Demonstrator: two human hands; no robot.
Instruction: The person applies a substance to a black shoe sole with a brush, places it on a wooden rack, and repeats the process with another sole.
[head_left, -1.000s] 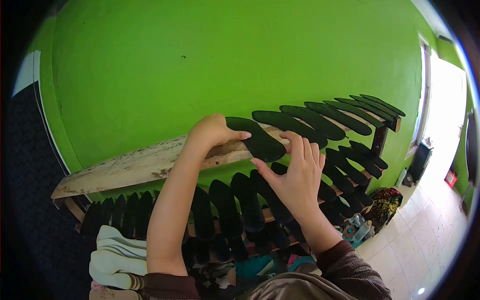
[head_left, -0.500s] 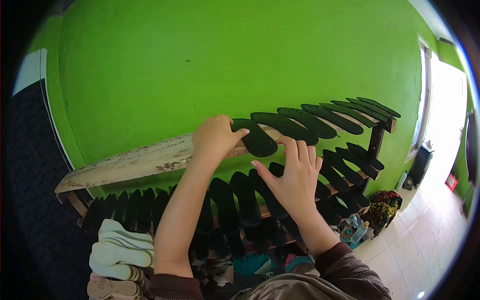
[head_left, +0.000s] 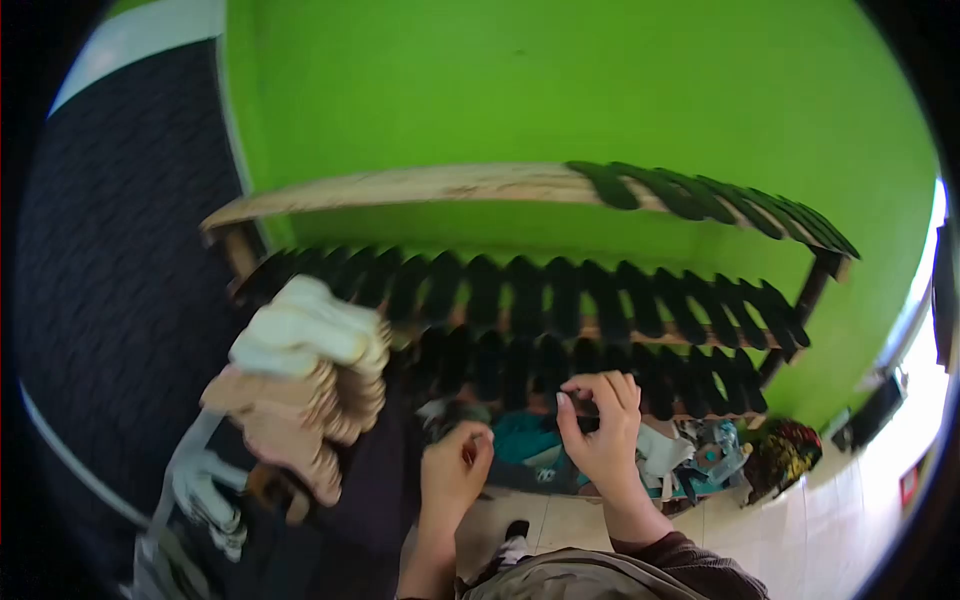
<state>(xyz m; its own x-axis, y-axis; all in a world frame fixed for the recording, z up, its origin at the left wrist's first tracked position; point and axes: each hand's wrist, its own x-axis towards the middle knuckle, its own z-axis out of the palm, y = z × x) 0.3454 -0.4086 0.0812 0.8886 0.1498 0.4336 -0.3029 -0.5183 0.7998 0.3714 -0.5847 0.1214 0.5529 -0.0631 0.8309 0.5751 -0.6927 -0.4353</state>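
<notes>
Green wall (head_left: 560,90) filled the background behind a three-tier wooden rack. Its top plank (head_left: 400,187) lay bare on the left and carried a fanned row of black insoles (head_left: 700,195) on the right. A middle row of black insoles (head_left: 560,290) ran the whole width of the rack, toes sticking out toward the camera. Below it sat a bottom row of black insoles (head_left: 500,365), the things nearest the hands.

Both hands hung low in front of that bottom row, near each other but apart. The left hand (head_left: 455,472) was folded into a loose fist, and nothing could be seen inside it. The right hand (head_left: 603,432) had its fingers bent toward the thumb in a pinch. A small dark shape showed in the gap, but whether it was gripped or simply lay behind the hand could not be told. A dark sleeve (head_left: 690,560) covered the right forearm.

A stack of pale cream and tan soles (head_left: 300,345) stood to the left of the rack, just beside a dark textured panel (head_left: 130,250). Teal items (head_left: 525,440) lay under the rack, and a patterned bag (head_left: 790,450) sat at its right foot on the tiled floor (head_left: 860,520).
</notes>
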